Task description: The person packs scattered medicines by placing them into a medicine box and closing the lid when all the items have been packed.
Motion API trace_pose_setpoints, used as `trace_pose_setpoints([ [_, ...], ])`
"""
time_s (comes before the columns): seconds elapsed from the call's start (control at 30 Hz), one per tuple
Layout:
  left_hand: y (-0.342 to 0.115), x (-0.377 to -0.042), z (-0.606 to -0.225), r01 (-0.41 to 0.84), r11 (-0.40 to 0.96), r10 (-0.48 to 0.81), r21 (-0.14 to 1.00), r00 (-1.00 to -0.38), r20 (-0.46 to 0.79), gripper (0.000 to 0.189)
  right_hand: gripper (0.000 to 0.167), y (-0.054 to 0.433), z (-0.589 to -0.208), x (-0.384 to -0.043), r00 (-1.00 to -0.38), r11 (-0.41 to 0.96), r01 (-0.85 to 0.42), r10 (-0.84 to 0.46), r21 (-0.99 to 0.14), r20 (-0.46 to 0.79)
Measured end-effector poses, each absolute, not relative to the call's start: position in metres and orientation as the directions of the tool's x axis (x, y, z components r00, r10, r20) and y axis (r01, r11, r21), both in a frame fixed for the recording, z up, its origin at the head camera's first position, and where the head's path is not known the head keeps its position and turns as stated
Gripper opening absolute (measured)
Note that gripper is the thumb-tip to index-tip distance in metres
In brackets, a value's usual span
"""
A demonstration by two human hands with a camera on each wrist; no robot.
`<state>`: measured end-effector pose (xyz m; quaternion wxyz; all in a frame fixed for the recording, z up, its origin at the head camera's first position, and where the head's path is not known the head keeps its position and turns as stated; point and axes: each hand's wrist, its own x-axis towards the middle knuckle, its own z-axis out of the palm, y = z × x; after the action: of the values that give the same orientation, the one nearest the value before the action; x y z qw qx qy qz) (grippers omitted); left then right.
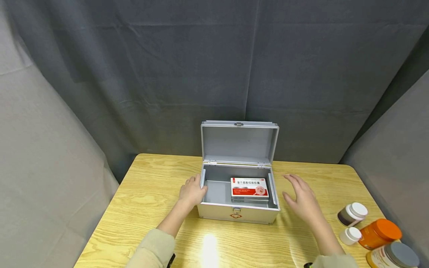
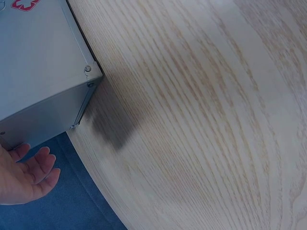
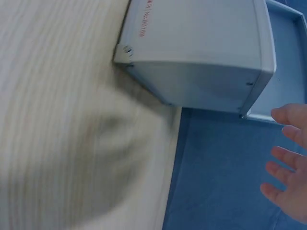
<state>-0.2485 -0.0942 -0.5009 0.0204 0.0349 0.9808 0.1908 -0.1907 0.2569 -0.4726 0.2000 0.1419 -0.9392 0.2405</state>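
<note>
A silver first-aid box point(image 1: 218, 211) with a red cross emblem stands on the table, its lid point(image 1: 238, 143) raised. Inside, towards the right, a white and red medicine carton point(image 1: 249, 187) lies on top of another carton, mostly hidden. My left hand point(image 1: 193, 191) holds the box's left wall, thumb over the rim and fingers outside. In the left wrist view those fingers point(image 2: 38, 167) are bent beside the box's side. To the right of the box, my right hand point(image 1: 303, 201) hovers apart from it, fingers spread and holding nothing.
At the wooden table's point(image 1: 161, 175) right edge stand a dark-labelled bottle with a white cap point(image 1: 352, 214), a small white bottle point(image 1: 350, 235), an orange jar point(image 1: 378, 233) and a grey-lidded jar point(image 1: 392, 256). A dark curtain point(image 1: 167, 82) hangs behind the table.
</note>
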Motion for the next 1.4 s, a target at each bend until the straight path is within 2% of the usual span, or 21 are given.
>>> trace_pose_setpoints([
  [0.73, -0.095, -0.250, -0.502, 0.057, 0.925, 0.077, 0.375, -0.996, -0.037, 0.055, 0.047, 0.295, -0.498, -0.169, -0.913, 0.858, -0.152, 0.068, -0.491, 0.402],
  [1.1, -0.095, -0.249, -0.502, 0.061, 0.929, 0.079, 0.364, -0.996, -0.034, 0.055, 0.044, 0.318, -0.507, -0.155, -0.910, 0.873, 0.004, 0.205, -0.487, 0.361],
  [1.4, -0.095, -0.248, -0.502, 0.059, 0.928, 0.075, 0.368, -0.997, -0.029, 0.056, 0.042, 0.339, -0.516, -0.143, -0.903, 0.840, 0.150, 0.331, -0.522, 0.273],
])
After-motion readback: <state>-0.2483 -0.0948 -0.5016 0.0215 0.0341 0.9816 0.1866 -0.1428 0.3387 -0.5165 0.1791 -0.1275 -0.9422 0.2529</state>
